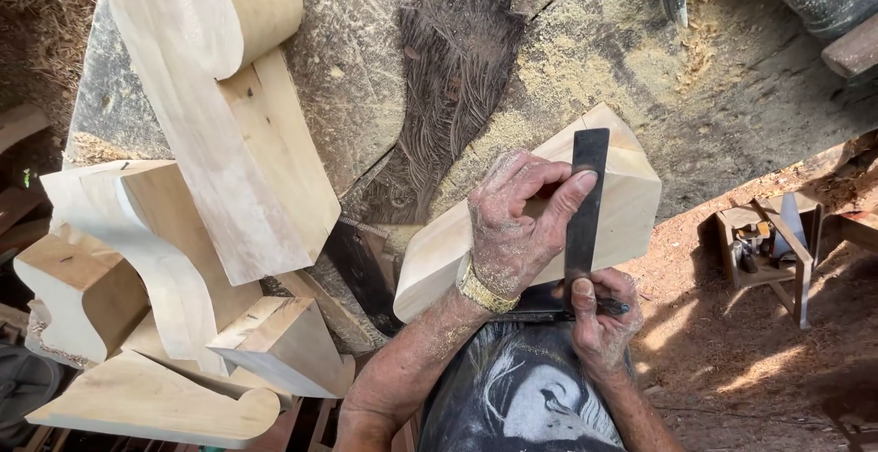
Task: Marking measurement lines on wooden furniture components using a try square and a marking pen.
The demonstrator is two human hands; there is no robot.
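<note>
Right hand: your right hand sits nearest you, fingers closed around a thin dark pencil-like marker at the foot of the square.
Left hand: your left hand is dusted with sawdust and wears a gold wristwatch; its fingers curl over the wood block, with the thumb pressing the blade flat.
Square: the dark metal try square lies upright across the face of the block, its stock tucked under your hands at the near edge.
Wood block: the pale wood block rests slantwise on the edge of the work surface, just in front of your body, its far corner cut at an angle.
Step in hand: it looks as if you are squaring a line across the block, the marker set at the blade's near end.
Next move calls for: keep the blade from slipping under your thumb and run the tip close along its edge.
To your left: a stack of curved, shaped wood pieces crowds the table, near the block but apart from it.
Beyond: the sawdust-covered work surface has a dark split running through it.
Far right: a small wooden stool with tools stands on the dirt floor, well apart.
</note>
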